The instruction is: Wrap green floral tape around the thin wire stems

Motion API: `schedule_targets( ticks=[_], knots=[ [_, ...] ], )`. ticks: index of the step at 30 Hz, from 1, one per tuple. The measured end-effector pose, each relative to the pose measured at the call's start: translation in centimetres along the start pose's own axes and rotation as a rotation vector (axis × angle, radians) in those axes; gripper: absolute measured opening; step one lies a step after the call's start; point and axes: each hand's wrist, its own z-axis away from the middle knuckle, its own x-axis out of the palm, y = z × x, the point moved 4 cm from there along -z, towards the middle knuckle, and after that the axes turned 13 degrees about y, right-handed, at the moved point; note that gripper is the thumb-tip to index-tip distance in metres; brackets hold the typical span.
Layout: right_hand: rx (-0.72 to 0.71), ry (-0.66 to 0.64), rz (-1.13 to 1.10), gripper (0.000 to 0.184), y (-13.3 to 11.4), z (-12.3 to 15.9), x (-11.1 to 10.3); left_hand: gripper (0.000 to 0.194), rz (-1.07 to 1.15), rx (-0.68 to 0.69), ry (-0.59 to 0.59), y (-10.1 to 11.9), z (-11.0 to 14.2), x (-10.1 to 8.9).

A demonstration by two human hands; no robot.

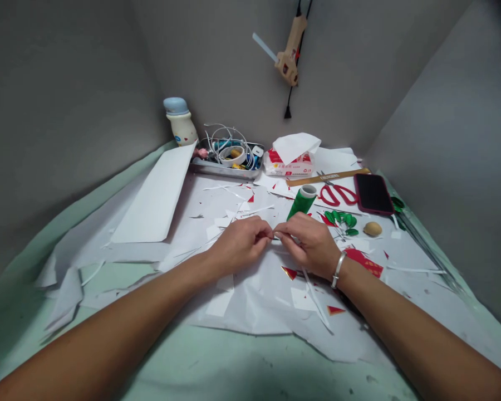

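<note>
My left hand (242,240) and my right hand (307,240) meet fingertip to fingertip over the white paper sheet (250,301) in the middle of the table. Both are closed in a pinch on something small and thin between them; I cannot make out what it is. A long white paper strip (315,298) runs from under my right hand toward me. A silver bangle (338,269) sits on my right wrist. A green tape roll (303,200) lies just beyond my right hand.
Red scissors (338,194), a ruler (328,177), a phone (373,193), green leaf pieces (342,220) and a nut-like lump (372,229) lie right. A metal tray (227,168), tissue pack (290,161), bottle (180,121) and folded white card (158,195) sit behind. A glue gun (290,53) hangs on the wall.
</note>
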Motion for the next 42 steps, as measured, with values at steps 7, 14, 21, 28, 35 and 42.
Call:
schedule_targets(
  ticks=[7,14,21,28,35,42],
  knots=[
    [0.177,-0.016,-0.073,0.014,1.6,0.1,0.6,0.014,0.132,-0.036,0.005,0.5,0.0,-0.3],
    [0.052,-0.161,-0.013,0.015,-0.1,0.2,1.0,0.013,0.12,-0.152,0.153,-0.3,-0.4,-0.9],
    [-0.022,-0.003,-0.029,0.016,-0.4,0.1,0.3,0.013,-0.054,-0.025,0.026,-0.3,-0.1,0.0],
    [0.208,0.047,-0.116,0.014,1.7,0.1,0.6,0.012,0.106,0.004,-0.037,0.6,0.1,0.0],
    [0.1,-0.126,-0.055,0.014,0.4,0.3,1.2,0.012,0.137,-0.159,0.15,-0.3,-0.4,-0.9],
    [-0.01,-0.012,-0.03,0.017,-0.5,0.1,0.4,0.013,-0.047,-0.015,0.032,-0.2,-0.1,0.0]
  ],
)
